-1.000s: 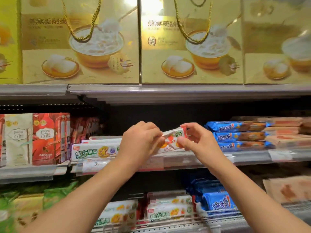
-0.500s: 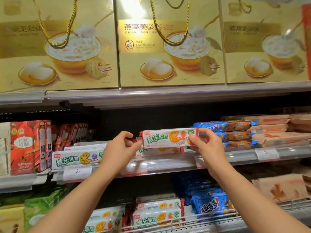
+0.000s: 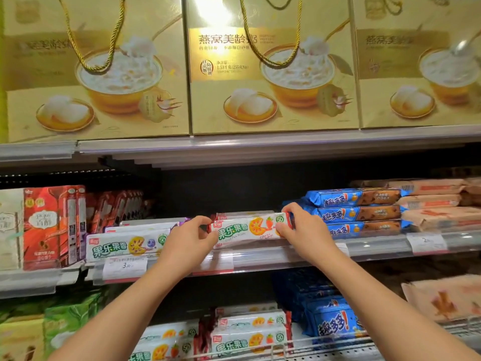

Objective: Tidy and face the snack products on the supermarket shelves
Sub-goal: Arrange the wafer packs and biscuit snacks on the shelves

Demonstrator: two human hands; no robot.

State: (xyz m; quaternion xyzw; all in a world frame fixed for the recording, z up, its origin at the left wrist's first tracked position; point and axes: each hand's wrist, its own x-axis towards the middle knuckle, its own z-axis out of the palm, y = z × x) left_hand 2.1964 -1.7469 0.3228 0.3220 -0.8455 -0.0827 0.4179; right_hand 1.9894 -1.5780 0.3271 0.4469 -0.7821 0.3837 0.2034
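Now both hands (image 3: 191, 239) (image 3: 303, 230) gripping white biscuit pack (image 3: 247, 229) on middle shelf (image 3: 377, 250).

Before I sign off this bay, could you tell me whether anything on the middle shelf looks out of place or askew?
Little stands out. The strawberry pack is held by both hands, left hand and right hand, label forward, roughly level. Beside it, the blueberry pack faces front, and the blue cookie packs sit neatly stacked.

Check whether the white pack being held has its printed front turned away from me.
No, the white pack shows its green lettering and orange fruit picture, held at each end by the left hand and right hand.
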